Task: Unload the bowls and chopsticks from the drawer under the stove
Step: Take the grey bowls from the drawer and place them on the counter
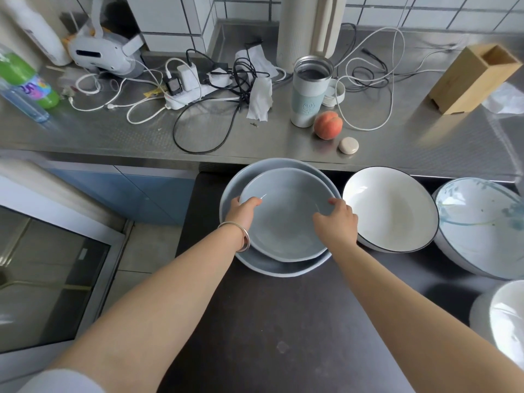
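A smaller grey-blue bowl (283,219) sits nested inside a larger grey-blue bowl (272,269) on a dark surface (269,321). My left hand (241,212) grips the smaller bowl's left rim, a silver bangle on the wrist. My right hand (336,224) grips its right rim. To the right stand a white bowl with a dark rim (391,211), a pale blue patterned bowl (482,225), and part of a white bowl (504,321) at the right edge. No chopsticks are visible.
The steel counter (113,131) behind carries a peach (327,125), a tumbler (310,92), a tangle of cables with a power strip (184,95), bottles, a headset and a wooden holder (476,78). A glass-fronted appliance (48,279) is at lower left.
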